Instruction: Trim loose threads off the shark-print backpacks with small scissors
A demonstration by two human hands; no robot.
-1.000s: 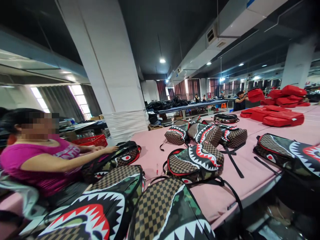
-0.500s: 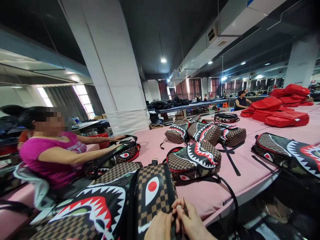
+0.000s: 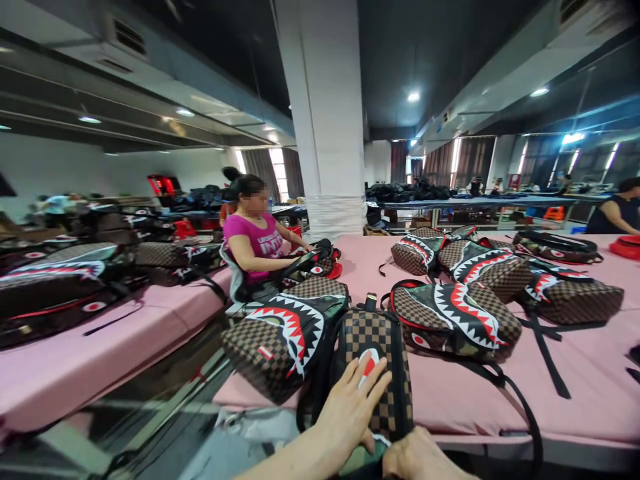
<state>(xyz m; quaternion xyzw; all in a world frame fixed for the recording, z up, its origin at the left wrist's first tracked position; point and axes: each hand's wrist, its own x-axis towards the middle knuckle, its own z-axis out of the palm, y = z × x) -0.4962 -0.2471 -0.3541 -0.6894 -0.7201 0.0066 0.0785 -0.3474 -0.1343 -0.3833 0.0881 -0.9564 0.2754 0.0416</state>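
Since the frame half a second ago, the left hand (image 3: 349, 401) has moved from its place against the right hand (image 3: 414, 457) to the top of the checkered backpack (image 3: 373, 335); the view has swung left, so the whole scene slides rightward. The backpack lies at the near edge of the pink table (image 3: 450, 408), straight ahead, its long axis running roughly from six o'clock to twelve. The left fingers are spread and lie over the red-and-white eye patch (image 3: 369, 363). The right hand is at the backpack's near end, about five o'clock, but the lower border crops it, so I cannot tell whether its fingers pinch anything.

The step in hand looks like steadying the bag from above while the right hand is busy at the edge. To do it well, the left palm should stay broad and flat, with even, light pressure, so the panel neither creases nor skids. The right hand does best close to the edge, short of pulling against the left.

Elbow room matters too: one shark-mouth bag (image 3: 303, 325) sits just beside at ten o'clock, a second shark-print bag (image 3: 453, 319) at two, and a loose black strap (image 3: 533, 415) hangs at about three, worth keeping clear of the right sleeve's path.
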